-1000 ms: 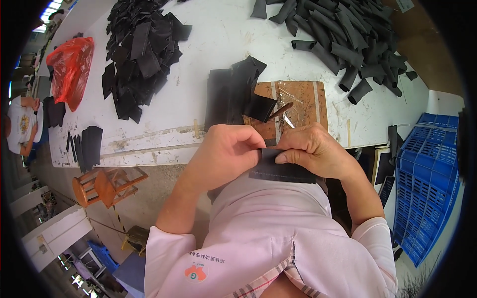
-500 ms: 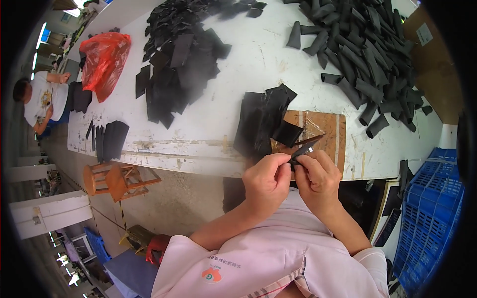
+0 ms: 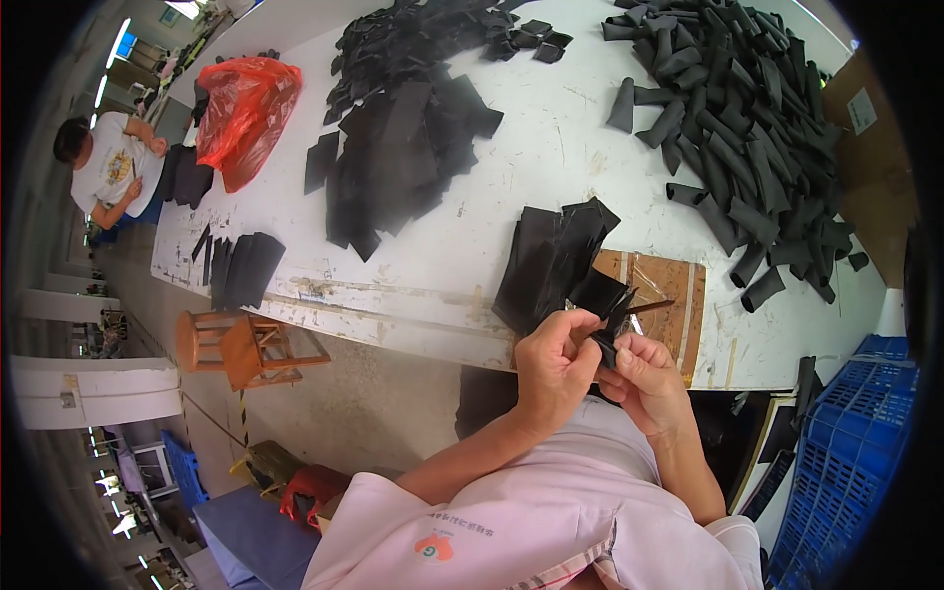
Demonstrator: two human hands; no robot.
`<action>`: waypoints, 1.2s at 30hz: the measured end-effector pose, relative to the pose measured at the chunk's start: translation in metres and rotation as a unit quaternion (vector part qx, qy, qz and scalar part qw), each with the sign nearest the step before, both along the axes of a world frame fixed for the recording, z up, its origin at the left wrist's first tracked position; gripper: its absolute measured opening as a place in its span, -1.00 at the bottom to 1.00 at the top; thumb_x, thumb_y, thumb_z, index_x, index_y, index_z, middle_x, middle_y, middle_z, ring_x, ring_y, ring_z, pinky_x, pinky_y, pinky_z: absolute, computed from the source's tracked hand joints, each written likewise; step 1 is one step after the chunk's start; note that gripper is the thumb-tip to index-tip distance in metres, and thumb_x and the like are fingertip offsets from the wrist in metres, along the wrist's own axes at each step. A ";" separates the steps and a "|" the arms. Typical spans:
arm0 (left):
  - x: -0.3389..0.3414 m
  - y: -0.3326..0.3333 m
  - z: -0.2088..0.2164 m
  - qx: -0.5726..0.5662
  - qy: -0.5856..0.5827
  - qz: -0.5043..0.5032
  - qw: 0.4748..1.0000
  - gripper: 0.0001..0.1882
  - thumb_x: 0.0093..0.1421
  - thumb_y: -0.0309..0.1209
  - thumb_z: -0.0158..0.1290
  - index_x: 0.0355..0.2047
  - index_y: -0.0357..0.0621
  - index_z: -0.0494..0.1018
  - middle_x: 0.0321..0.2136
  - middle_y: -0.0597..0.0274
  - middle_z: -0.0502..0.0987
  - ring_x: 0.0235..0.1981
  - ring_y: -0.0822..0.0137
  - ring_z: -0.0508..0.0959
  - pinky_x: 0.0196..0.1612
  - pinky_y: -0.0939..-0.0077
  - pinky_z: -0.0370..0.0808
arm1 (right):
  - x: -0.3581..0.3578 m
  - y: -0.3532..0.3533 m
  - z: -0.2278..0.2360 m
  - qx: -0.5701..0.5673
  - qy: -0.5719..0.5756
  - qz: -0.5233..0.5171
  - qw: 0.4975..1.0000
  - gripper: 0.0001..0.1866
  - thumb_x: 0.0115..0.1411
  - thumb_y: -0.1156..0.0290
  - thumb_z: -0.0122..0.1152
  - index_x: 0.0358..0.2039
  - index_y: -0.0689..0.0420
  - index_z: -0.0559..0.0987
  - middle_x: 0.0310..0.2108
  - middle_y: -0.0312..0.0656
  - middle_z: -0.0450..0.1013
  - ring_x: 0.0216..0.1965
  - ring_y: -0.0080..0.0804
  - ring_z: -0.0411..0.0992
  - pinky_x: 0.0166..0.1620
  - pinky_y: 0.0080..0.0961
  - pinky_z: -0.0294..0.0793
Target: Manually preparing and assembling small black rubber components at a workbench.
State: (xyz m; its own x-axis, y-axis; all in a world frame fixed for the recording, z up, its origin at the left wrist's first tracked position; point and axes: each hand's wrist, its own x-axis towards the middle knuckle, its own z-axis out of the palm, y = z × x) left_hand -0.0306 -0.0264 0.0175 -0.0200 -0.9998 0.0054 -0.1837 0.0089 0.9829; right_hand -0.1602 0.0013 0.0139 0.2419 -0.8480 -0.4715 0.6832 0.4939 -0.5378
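Note:
My left hand (image 3: 560, 369) and my right hand (image 3: 646, 382) meet above the near edge of the white table. A small piece of black sheet material (image 3: 608, 344) is pinched between the fingers of both, looking folded or bunched; the fingertips hide part of it. Just beyond my left hand lies a stack of flat black pieces (image 3: 541, 270), partly overlapping a brown board (image 3: 683, 329). A thin dark pointed strip (image 3: 652, 307) rests on that board, close to my right hand.
Black rolled tubes (image 3: 752, 157) are heaped at the far right, beside a cardboard box (image 3: 870, 128). More flat black pieces (image 3: 403, 157) spread across the middle, near a red plastic bag (image 3: 246, 118). Wooden stools (image 3: 251, 351) stand at left; blue crates (image 3: 846, 462) at right. Another person (image 3: 113, 167) works far left.
The whole view has shifted, so the table appears farther right and lower. Held by both hands still, the black piece stuck out past my fingers before and now sits bunched between them.

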 end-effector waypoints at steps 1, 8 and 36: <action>0.000 0.001 -0.002 -0.001 0.001 0.000 1.000 -0.87 -0.06 -0.68 -0.06 -0.43 -0.36 0.38 -0.61 0.33 0.43 -0.69 0.64 0.36 -0.63 0.75 0.33 | 0.001 0.000 0.001 -0.015 0.008 0.002 1.000 -0.90 0.03 0.45 0.16 -0.46 0.19 0.47 -0.63 -0.38 0.30 -0.64 -0.67 0.18 -0.55 -0.73 0.20; 0.021 -0.005 0.017 0.357 0.501 -0.207 0.761 -0.64 -0.09 -0.76 -0.10 -0.22 -0.33 0.31 -0.53 0.26 0.44 -0.70 0.63 0.28 -0.66 0.81 0.19 | -0.005 0.001 -0.001 -0.124 -0.016 -0.020 0.992 -0.87 0.05 0.37 0.15 -0.44 0.16 0.46 -0.43 -0.38 0.30 -0.46 -0.68 0.21 -0.37 -0.74 0.21; 0.004 -0.018 0.072 -0.021 0.256 -0.120 0.959 -0.89 0.03 -0.66 0.00 -0.38 -0.30 0.38 -0.36 0.18 0.42 -0.38 0.49 0.41 -0.30 0.70 0.35 | -0.010 -0.032 0.093 -0.383 0.533 -0.061 0.752 -0.92 -0.04 0.55 0.15 -0.56 0.22 0.42 -0.62 -0.26 0.25 -0.57 -0.45 0.22 -0.52 -0.61 0.21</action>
State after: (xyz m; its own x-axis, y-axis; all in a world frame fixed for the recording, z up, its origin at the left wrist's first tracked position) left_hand -0.0265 -0.0447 0.0897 -0.2331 -0.9654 0.1167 0.3355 0.0328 0.9415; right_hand -0.1700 -0.0304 0.1065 -0.0278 -0.9548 0.2961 -0.3227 -0.2718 -0.9066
